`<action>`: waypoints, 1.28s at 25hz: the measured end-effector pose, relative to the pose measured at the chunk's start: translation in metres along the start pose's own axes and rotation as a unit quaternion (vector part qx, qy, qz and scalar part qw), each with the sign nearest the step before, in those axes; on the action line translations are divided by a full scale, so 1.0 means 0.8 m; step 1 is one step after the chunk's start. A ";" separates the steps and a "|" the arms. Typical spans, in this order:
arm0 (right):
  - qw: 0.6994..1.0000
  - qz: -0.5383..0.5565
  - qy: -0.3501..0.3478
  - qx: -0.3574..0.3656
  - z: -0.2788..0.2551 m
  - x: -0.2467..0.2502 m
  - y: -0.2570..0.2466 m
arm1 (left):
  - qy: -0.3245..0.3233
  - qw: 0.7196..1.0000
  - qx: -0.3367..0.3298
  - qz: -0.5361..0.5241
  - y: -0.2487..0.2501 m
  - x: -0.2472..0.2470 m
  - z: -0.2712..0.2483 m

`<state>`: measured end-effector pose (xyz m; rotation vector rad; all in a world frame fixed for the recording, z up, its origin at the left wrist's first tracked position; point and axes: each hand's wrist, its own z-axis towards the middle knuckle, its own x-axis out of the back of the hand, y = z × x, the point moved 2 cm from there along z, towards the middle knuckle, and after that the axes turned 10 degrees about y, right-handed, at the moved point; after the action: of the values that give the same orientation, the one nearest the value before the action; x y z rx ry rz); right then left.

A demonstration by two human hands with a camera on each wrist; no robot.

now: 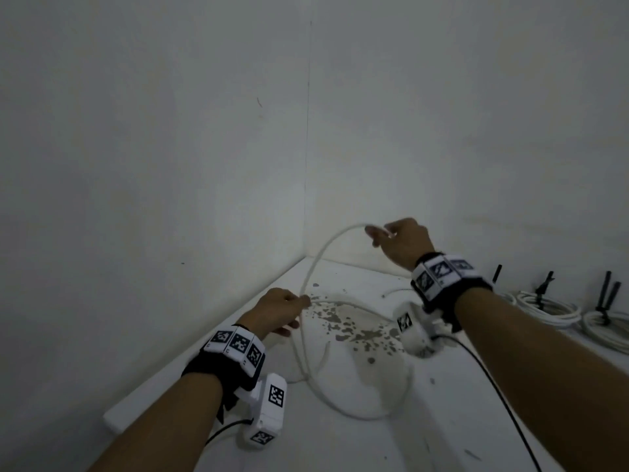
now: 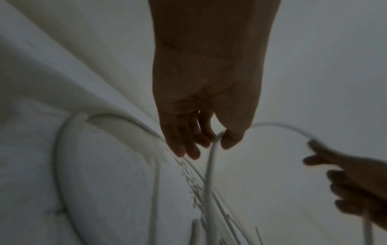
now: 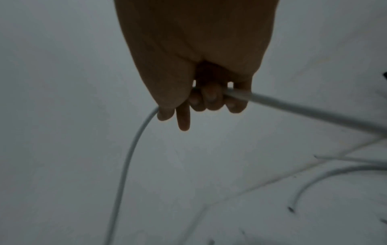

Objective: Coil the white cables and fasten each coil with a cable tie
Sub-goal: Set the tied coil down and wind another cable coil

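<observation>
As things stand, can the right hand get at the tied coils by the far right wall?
Probably not yet. The right hand grips the white cable, raised left of the tied coils. The way over looks free, but it must let go first.

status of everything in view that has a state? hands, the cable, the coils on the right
left hand: pinches the white cable low, near the table.
right hand: grips the same cable, raised.
white cable: uncoiled, arcs between the hands, the rest loose on the table.
finished coils: lying at right, each fastened with a black cable tie.
</observation>
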<state>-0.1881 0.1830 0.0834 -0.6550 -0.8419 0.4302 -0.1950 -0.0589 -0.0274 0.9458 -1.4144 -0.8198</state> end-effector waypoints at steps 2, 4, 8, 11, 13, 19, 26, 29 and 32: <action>0.996 0.071 0.050 -0.006 0.016 0.045 -0.034 | -0.031 0.999 0.022 -0.026 0.012 -0.016 -0.009; 0.983 0.143 0.106 -0.036 0.030 0.087 -0.052 | -0.061 0.995 0.047 -0.070 0.023 -0.032 -0.019; 0.964 0.195 0.150 -0.102 0.047 0.152 -0.039 | -0.044 0.975 0.111 -0.189 0.025 -0.041 -0.023; 0.980 0.102 0.116 -0.122 0.048 0.171 0.004 | -0.024 0.925 0.163 -0.342 0.050 -0.043 -0.018; 0.986 0.057 0.090 -0.125 0.037 0.173 0.035 | -0.007 0.915 0.140 -0.378 0.075 -0.043 -0.006; 0.990 0.021 0.116 -0.075 -0.018 0.189 0.107 | -0.101 0.847 0.030 -0.521 0.180 -0.081 0.014; 0.965 -0.222 -0.131 -0.041 -0.109 0.220 0.134 | -0.171 0.877 -0.019 -0.448 0.248 -0.193 -0.002; 0.929 -0.287 -0.233 -0.018 -0.144 0.223 0.130 | -0.205 0.870 -0.028 -0.448 0.267 -0.237 -0.009; 0.918 -0.290 -0.270 0.027 -0.159 0.221 0.118 | -0.226 0.865 -0.040 -0.447 0.277 -0.272 -0.010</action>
<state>0.0104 0.3103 0.0523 -0.2009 -1.4885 0.0834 -0.2080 0.2323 0.0805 1.4287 -1.2714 -1.8772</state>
